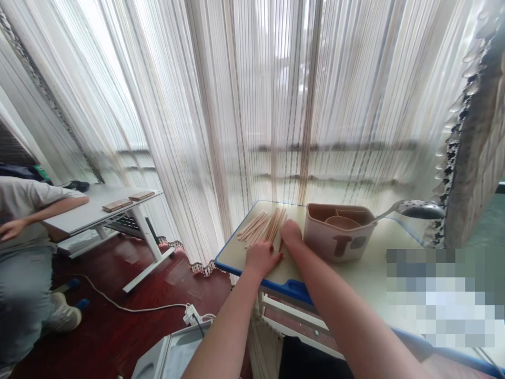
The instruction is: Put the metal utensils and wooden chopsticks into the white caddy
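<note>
A loose pile of thin wooden chopsticks (263, 225) lies on a pale table with a blue rim (294, 288). My left hand (261, 257) rests at the near end of the pile, fingers curled down onto the sticks. My right hand (291, 232) sits just right of it, fingers closed against the sticks' right side. Whether either hand grips a stick is hidden. A beige holder with compartments (339, 232) stands right of my right hand.
A slotted metal ladle (414, 209) sticks out past the holder. String curtains (236, 105) hang behind the table. At left another person (23, 252) leans by a white desk (98, 210). A cable and power strip (191, 314) lie on the dark red floor.
</note>
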Demonstrator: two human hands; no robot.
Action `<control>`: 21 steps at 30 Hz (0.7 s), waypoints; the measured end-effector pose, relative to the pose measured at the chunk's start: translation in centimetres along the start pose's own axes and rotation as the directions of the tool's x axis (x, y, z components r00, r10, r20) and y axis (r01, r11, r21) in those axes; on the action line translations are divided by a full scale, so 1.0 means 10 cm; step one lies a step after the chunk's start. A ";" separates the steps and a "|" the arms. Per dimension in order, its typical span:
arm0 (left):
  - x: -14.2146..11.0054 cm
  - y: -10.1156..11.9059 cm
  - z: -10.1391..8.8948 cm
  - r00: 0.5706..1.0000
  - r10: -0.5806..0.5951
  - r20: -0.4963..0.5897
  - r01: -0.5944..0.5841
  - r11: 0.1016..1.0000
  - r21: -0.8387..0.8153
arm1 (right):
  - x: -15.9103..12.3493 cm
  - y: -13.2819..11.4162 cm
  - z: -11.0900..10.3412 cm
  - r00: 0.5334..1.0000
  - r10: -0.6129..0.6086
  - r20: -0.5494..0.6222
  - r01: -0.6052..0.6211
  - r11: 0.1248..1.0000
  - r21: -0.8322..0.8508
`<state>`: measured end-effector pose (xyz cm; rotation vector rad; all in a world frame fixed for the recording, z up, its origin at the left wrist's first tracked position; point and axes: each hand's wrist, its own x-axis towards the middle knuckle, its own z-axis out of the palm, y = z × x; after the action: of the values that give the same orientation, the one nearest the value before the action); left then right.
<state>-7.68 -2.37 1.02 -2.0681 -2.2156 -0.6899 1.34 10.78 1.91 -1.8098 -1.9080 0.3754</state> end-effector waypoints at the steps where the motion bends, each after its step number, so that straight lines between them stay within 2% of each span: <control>1: 0.00 0.00 0.00 1.000 0.006 0.007 -0.007 1.000 0.013 | 0.04 -0.01 0.01 1.000 0.017 0.006 -0.016 1.000 -0.017; 6: 0.01 0.00 0.02 1.000 0.030 0.008 -0.031 0.998 0.051 | 0.21 -0.04 0.03 0.997 0.025 0.079 -0.018 0.996 -0.084; 10: 0.02 0.01 0.05 0.998 0.058 0.007 -0.058 0.996 0.064 | 0.24 -0.02 0.02 0.997 -0.019 0.071 0.026 0.995 -0.092; 17: 0.02 0.01 0.10 0.999 0.028 -0.020 -0.027 0.999 0.041 | 0.11 0.00 -0.08 0.993 -0.104 -0.055 0.103 0.994 -0.028; 21: 0.01 0.01 0.09 0.997 0.006 -0.071 -0.007 1.000 -0.017 | 0.00 -0.09 -0.20 0.958 -0.174 -0.227 0.219 0.958 0.186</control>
<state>-7.39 -1.99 0.25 -2.0242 -2.1725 -0.7724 1.64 10.43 4.04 -1.4473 -1.8084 0.2917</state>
